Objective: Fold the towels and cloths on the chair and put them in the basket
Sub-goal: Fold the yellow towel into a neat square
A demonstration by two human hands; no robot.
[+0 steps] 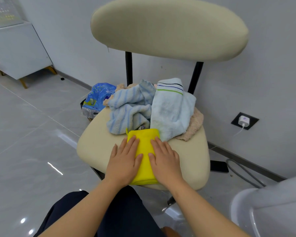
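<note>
The beige chair seat (96, 144) carries a folded yellow cloth (144, 161) at its 6 o'clock edge. Heaped toward 12 o'clock lie a blue striped towel (126, 110) at 11, a pale blue towel (169, 112) at 1, and a tan towel (193, 125) at 3, partly beneath the pale one.

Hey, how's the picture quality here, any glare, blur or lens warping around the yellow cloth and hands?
Head view: soft, even light; the left hand and right hand, flat on the yellow cloth, are sharp; glare streaks mark the glossy floor; wide-angle stretch makes the chair backrest loom large; the pale object at lower right is blurred.
</note>
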